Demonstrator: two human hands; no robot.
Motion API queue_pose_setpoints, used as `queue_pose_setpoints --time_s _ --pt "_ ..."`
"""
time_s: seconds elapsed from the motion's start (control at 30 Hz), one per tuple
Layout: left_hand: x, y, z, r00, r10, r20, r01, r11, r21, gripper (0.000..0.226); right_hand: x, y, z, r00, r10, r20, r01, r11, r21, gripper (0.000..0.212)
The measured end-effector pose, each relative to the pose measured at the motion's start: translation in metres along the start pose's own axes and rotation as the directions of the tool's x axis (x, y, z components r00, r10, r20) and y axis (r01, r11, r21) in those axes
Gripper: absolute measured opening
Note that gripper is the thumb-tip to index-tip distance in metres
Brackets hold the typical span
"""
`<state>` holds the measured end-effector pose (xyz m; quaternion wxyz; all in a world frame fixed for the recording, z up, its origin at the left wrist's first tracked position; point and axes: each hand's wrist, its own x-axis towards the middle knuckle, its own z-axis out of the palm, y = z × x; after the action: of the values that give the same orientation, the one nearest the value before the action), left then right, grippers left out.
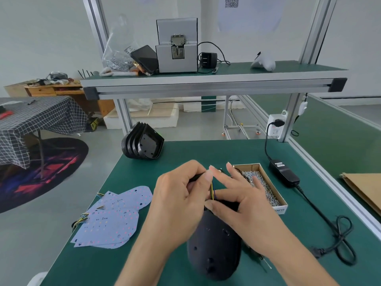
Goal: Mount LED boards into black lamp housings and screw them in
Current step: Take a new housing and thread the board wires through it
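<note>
A black lamp housing lies with its dark outer side up on the green table, in front of me. Thin coloured wires rise from its far end between my hands. My left hand has its fingers curled around the wires and a thin dark piece near the fingertips. My right hand rests on the housing's far end, thumb pressed against it, fingers spread. Several loose LED boards lie in a pile to the left. A stack of empty black housings stands at the table's far left.
A cardboard box of screws sits just right of my hands. A black power adapter and its coiled cable lie further right. A screw feeder machine stands on the upper shelf. A thin tool lies beside the housing.
</note>
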<state>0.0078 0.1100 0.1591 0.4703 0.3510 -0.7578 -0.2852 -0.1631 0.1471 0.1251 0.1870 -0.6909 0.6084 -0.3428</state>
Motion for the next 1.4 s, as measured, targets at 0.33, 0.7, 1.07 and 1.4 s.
queue_pose_setpoints --time_s 0.33,0.7,1.07,1.4 --pt "0.0 0.004 0.007 0.999 0.034 0.008 -0.034 0.992 0.124 0.03 -0.006 0.007 0.012 0.998 0.055 -0.041 -0.057 0.997 -0.043 0.043" --pt "0.0 -0.018 0.006 0.999 -0.023 -0.043 0.019 0.997 -0.078 0.026 -0.015 0.017 0.002 0.999 -0.029 -0.017 0.03 0.998 0.05 0.03" --pt "0.002 -0.023 0.005 0.994 -0.095 -0.048 0.051 0.825 -0.563 0.03 -0.024 0.048 0.026 0.978 -0.185 0.092 0.014 0.503 0.864 0.096" --pt "0.004 -0.037 -0.01 0.934 -0.343 -0.104 0.162 0.662 -0.732 0.023 -0.02 0.038 0.047 0.992 -0.094 0.084 0.006 0.704 0.71 0.091"
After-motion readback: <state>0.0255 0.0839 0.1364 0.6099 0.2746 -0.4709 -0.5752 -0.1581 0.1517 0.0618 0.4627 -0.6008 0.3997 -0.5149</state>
